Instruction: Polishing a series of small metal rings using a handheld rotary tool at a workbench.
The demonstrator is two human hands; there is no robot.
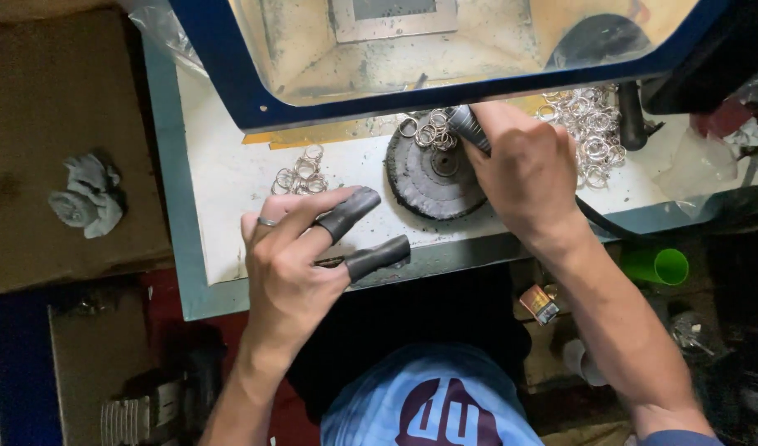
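My right hand (523, 169) grips a dark ribbed handle (468, 125) that carries several metal rings (428, 130). It is held just above a round dark buffing wheel (432, 177) on the white work surface (230, 177). My left hand (292, 264) hovers at the surface's front edge, left of the wheel. Black rubber sleeves cover its index finger (350, 213) and thumb (377, 257), which are slightly apart. A thin metal ring (266, 221) sits around one curled finger. Whether something small is pinched under the thumb is unclear.
Loose metal rings lie in a small pile (299, 175) left of the wheel and a bigger heap (589, 128) at the right. A blue-framed clear guard (255, 99) overhangs the back. A crumpled grey rag (88, 194) lies left, a green cup (660, 266) right.
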